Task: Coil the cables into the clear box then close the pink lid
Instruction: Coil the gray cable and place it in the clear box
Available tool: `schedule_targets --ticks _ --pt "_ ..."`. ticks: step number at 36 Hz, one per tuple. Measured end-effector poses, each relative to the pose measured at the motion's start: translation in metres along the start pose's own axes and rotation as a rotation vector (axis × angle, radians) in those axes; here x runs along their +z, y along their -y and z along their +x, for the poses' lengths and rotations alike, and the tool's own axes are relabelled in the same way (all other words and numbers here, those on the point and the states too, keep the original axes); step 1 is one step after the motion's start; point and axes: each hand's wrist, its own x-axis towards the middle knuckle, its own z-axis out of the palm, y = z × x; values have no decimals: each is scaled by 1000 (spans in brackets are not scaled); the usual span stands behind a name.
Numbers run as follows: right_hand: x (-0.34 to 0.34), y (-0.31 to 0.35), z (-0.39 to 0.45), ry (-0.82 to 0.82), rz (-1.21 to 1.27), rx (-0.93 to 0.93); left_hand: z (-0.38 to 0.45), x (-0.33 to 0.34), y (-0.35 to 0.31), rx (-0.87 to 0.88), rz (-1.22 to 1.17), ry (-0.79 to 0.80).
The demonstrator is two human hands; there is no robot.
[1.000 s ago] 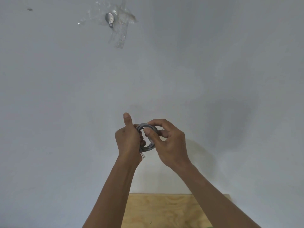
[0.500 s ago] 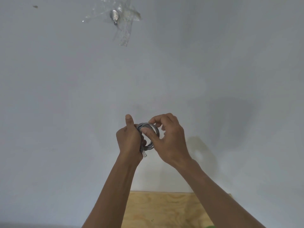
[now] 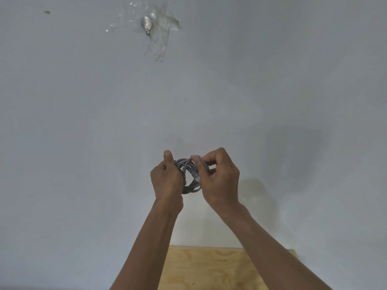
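a: while both hands are raised in front of the grey wall [image 3: 83,122], where's the cable?

b: the grey cable [image 3: 189,176] sits between them as a small coil, above the plywood board [image 3: 209,268]. the left hand [image 3: 166,178] is curled around the coil's left side, thumb up. the right hand [image 3: 219,178] pinches a strand at the coil's top between thumb and fingers.

a: which way does it face?

b: the ring's open face looks toward the camera, slightly taller than wide. a connector end lies inside the loop.
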Motion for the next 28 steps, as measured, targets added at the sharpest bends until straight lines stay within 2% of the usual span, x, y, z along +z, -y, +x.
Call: schedule_targets --ticks 5,10,12,17,21,24,28 --pt "5 -7 -6 -23 -119 -257 -2 3 0 25 9 -21" --pt "6 -13 -8 -35 -242 -387 -4 4 0 12 5 -23" --pt "7 -13 -5 -34 -236 -369 -4 3 0 7 10 -20" --pt "6 -6 -1 -86 -43 -38 -3 2 -1 3 -9 -30" --pt "6 3 -5 -126 79 35 -3 3 -2 -47 -67 -41" --pt "5 3 -5 -135 60 -35 -4 3 -2 -90 -98 -69" --pt "5 -5 -7 -73 -63 -309 -2 0 0 -85 -105 -112"
